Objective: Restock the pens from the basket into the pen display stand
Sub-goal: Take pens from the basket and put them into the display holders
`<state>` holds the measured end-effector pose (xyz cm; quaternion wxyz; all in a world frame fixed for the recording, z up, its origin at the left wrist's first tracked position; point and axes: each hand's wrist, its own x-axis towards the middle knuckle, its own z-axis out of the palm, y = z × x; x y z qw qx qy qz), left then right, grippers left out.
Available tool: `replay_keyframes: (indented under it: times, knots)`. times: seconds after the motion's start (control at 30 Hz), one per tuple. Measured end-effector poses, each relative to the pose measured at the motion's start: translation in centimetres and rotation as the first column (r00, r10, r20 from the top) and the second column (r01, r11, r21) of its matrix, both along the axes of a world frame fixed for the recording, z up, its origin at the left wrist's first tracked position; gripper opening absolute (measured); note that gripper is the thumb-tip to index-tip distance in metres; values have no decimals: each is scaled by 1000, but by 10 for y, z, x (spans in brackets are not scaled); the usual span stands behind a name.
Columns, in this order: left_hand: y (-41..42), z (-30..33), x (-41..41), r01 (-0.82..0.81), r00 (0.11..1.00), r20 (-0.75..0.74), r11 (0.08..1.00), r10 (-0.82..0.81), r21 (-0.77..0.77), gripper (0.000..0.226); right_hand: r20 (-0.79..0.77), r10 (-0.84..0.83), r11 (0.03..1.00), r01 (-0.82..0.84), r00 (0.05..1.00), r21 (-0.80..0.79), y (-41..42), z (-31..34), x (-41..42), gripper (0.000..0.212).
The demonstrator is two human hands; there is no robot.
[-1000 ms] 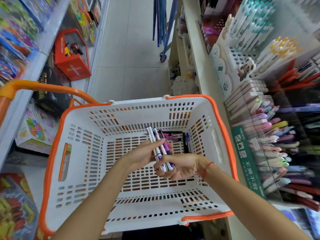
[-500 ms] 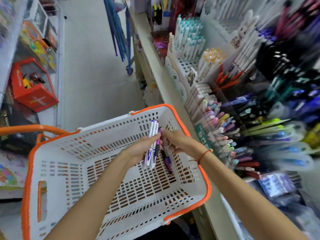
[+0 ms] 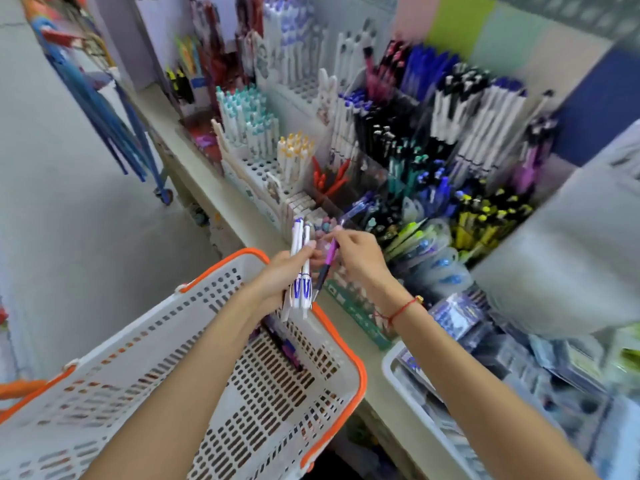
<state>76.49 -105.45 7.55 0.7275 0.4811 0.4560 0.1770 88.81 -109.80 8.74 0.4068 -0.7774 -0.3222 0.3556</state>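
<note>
Since a moment ago the hands have come up out of the basket (image 3: 242,282) and across to its right rim, and the view has swung round to face the pen display stand (image 3: 398,161) on the counter. The left hand (image 3: 280,271) grips two white pens (image 3: 300,268) with blue lettering, fingers curled round their middles; they stand close to upright over the basket's orange edge, long axis running up and down with a slight lean, caps toward the stand, writing ends toward the basket. The right hand (image 3: 360,254) pinches a purple pen (image 3: 329,261) near its top end between thumb and fingertips; it hangs steeply, dark tip down and a little to the left, just beside the white pair. A few more dark and purple pens (image 3: 284,344) lie along the basket floor by the right wall. The picture is smeared with motion, so I can't make out which compartment matches the purple pen, though a purple cluster seems to sit at the far right of the stand. To do this step well, I'd say carry the purple pen over alone, keep its axis in line with the slot, tip down like its neighbours, and let go only once it is seated among its own kind.
</note>
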Motion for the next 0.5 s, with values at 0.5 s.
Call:
replay_keyframes:
  times: [0.5]
  knots:
    - [-23, 58, 88, 179, 924, 336, 983, -180, 34, 22, -338, -492, 620, 595, 803, 512, -79, 77, 67, 17]
